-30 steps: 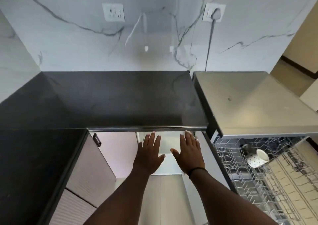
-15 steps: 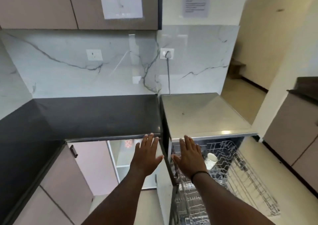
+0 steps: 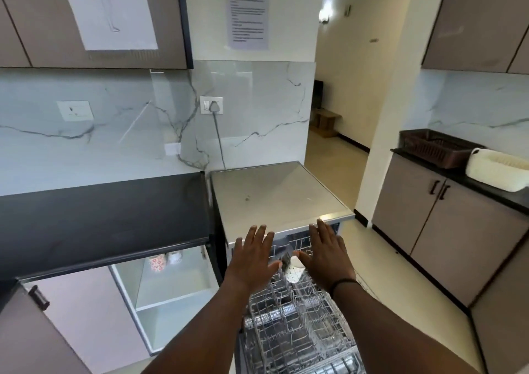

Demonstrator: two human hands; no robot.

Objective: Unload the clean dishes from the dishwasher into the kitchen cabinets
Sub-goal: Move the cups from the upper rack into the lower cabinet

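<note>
The dishwasher [image 3: 282, 199] stands beside the black countertop [image 3: 100, 219], its wire rack [image 3: 300, 325] pulled out in front of me. A white perforated cup [image 3: 293, 272] sits in the rack between my hands. My left hand [image 3: 252, 262] and right hand [image 3: 326, 254] hover above the rack, fingers straight and spread, holding nothing. To the left, the lower cabinet [image 3: 171, 293] is open, two mugs [image 3: 164, 260] on its shelf.

White perforated item [image 3: 293, 270] partly behind right hand [image 3: 326, 252], wall notice [image 3: 248, 12] text unreadable, rack [image 3: 300, 330] cropped below
</note>
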